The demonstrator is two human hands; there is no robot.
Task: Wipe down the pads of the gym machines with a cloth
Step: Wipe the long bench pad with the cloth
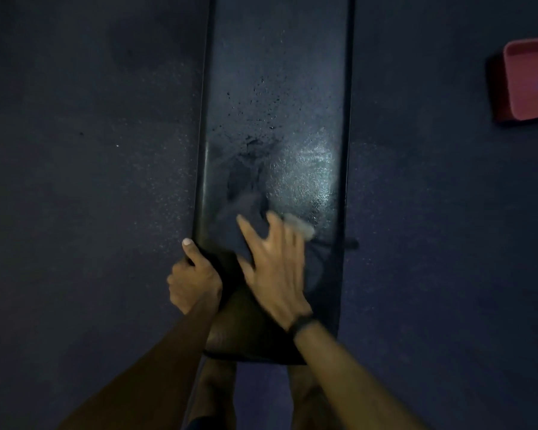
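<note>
A long black bench pad [277, 88] runs away from me down the middle of the view, wet with droplets and a shiny streak near its centre. My right hand [277, 259] lies on the pad's near part with fingers spread, blurred by motion, pressing a dark cloth [249, 218] flat under it. A pale corner of the cloth [302, 226] shows past the fingertips. My left hand [193, 274] grips the pad's left edge near its front corner, thumb on top.
Dark blue speckled floor [90, 181] lies on both sides of the bench. A red plastic tub [528, 79] sits on the floor at the far right. My legs show below the pad's near end.
</note>
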